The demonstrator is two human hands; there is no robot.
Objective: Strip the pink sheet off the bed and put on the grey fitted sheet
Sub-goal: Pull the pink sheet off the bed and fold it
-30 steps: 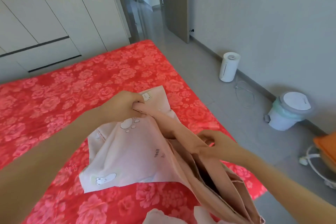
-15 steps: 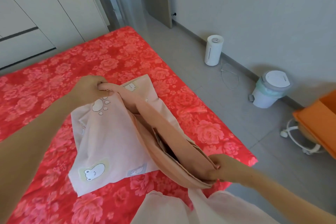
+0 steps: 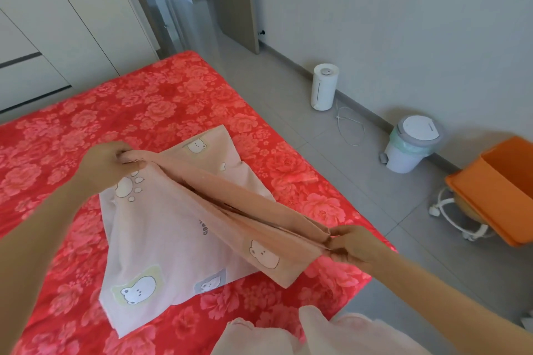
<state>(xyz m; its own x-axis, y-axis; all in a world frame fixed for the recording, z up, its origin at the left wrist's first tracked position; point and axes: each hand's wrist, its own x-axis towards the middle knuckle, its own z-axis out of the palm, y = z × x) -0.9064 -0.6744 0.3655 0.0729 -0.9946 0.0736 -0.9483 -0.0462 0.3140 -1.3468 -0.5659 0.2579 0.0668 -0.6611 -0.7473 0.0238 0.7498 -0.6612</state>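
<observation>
Your right hand (image 3: 350, 243) has slid away from your left hand (image 3: 105, 160) along the folded edge of the pink sheet (image 3: 173, 239). Both hands now pinch its ends, stretching it taut just above the bed (image 3: 144, 104). Stripping looks done, and the folding is well along.

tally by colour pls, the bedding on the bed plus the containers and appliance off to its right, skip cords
red: 1, floral mattress
pink: 1, sheet, gripped by left hand and right hand
white: 2, cylindrical appliance, lidded bin
orange: 1, tub
total: 5
</observation>
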